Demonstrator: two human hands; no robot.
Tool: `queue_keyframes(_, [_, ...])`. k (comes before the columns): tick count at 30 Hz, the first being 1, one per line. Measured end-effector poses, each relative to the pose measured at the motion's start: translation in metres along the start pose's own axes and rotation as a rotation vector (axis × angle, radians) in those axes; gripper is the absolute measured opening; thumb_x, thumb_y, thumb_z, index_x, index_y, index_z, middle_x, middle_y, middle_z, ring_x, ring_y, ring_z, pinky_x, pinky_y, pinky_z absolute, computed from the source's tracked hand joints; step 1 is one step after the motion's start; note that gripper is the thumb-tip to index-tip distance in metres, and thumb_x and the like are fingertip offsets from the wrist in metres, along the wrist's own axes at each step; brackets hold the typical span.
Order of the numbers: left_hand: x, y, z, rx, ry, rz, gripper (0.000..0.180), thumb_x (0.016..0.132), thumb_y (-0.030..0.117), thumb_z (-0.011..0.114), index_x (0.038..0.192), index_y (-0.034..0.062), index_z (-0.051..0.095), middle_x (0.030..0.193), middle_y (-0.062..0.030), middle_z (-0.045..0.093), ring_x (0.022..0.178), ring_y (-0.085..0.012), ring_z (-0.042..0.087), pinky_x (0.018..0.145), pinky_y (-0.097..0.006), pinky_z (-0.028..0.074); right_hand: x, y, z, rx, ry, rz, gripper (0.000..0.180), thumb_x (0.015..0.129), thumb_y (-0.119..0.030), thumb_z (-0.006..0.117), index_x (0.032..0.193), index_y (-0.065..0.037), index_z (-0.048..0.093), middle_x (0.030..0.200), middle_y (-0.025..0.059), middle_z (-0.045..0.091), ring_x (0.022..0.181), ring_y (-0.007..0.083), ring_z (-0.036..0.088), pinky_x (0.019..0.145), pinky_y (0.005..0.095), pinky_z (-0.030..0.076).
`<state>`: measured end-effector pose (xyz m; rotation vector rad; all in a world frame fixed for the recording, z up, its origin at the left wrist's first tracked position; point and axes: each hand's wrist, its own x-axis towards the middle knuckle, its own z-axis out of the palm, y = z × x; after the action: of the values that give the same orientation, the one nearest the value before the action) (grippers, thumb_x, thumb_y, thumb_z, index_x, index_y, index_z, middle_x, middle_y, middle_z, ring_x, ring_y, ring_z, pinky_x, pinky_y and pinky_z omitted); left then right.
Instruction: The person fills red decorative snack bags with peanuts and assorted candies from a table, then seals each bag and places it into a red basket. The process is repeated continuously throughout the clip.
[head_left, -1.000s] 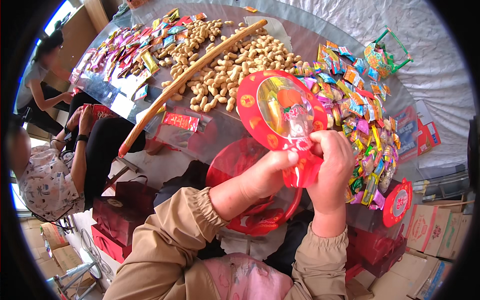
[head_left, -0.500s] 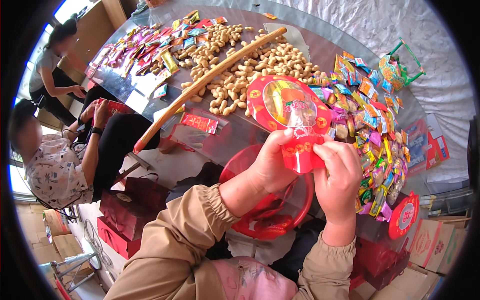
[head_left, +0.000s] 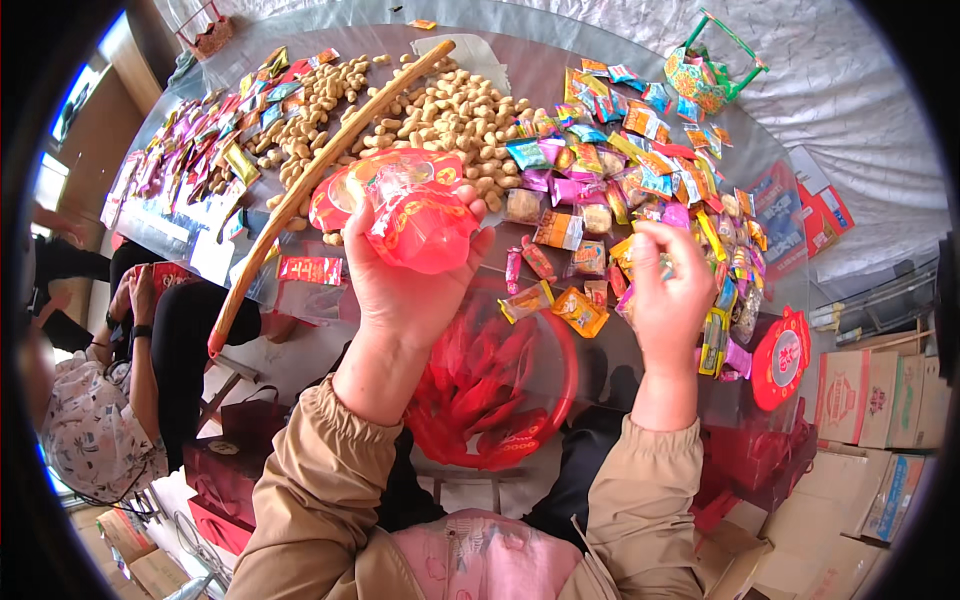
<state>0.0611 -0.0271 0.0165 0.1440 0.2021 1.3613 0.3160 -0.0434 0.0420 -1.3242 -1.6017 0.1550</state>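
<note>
A: Left side?
B: Left hand (head_left: 415,285) cupped under a red plastic bag (head_left: 415,215), gripping it above the peanuts (head_left: 440,110).
A: Right?
B: Right hand (head_left: 668,300) fingers pinched together over wrapped candies (head_left: 640,170); what they pinch, can't tell.

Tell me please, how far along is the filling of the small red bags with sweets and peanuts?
Done: a red basin under the glass table holds several red bags. In hand: the left hand holds one red bag, which bulges as if partly filled, while the right hand picks among the wrapped sweets. Left: large heaps of sweets and peanuts remain on the table, so much work seems to remain.
</note>
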Motion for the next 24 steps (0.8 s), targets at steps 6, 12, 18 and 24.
queue_keyframes(6, [0.001,-0.006,0.001,-0.071,0.006,-0.06,0.086,0.089,0.067,0.063,0.142,-0.0003,0.051,0.129,-0.0208,0.063,0.114,-0.036,0.062,0.103,-0.052,0.049,-0.005,0.05,0.0,0.062,0.026,0.224,0.02,0.1,-0.013,0.068,0.112,0.002,0.074,0.106,0.0148,0.075,0.099,0.026,0.072,0.09,0.0351,0.055])
queue_keyframes(12, [-0.002,-0.006,0.002,0.022,0.044,-0.045,0.087,0.088,0.072,0.06,0.14,0.0028,0.054,0.125,-0.0156,0.065,0.115,-0.0311,0.062,0.101,-0.047,0.046,-0.005,0.042,0.019,-0.267,-0.241,0.018,0.027,0.097,-0.009,0.064,0.121,0.0,0.071,0.121,0.017,0.072,0.116,0.0363,0.064,0.103,0.0452,0.049])
queue_keyframes(18, [-0.001,-0.005,0.003,0.009,0.036,-0.058,0.089,0.09,0.074,0.056,0.141,0.0012,0.053,0.128,-0.0167,0.065,0.117,-0.0321,0.062,0.1,-0.048,0.049,-0.01,0.065,0.038,-0.444,-0.345,-0.073,0.039,0.098,-0.006,0.059,0.136,0.001,0.062,0.141,0.0178,0.063,0.131,0.037,0.054,0.114,0.0455,0.042])
queue_keyframes(24, [-0.004,-0.003,0.006,-0.013,0.007,-0.067,0.092,0.093,0.078,0.048,0.142,0.0003,0.053,0.128,-0.0187,0.066,0.117,-0.0338,0.064,0.099,-0.049,0.052,-0.008,0.065,0.048,-0.524,-0.325,-0.111,0.042,0.091,-0.007,0.066,0.133,0.001,0.064,0.13,0.0179,0.066,0.124,0.0379,0.057,0.11,0.0472,0.045])
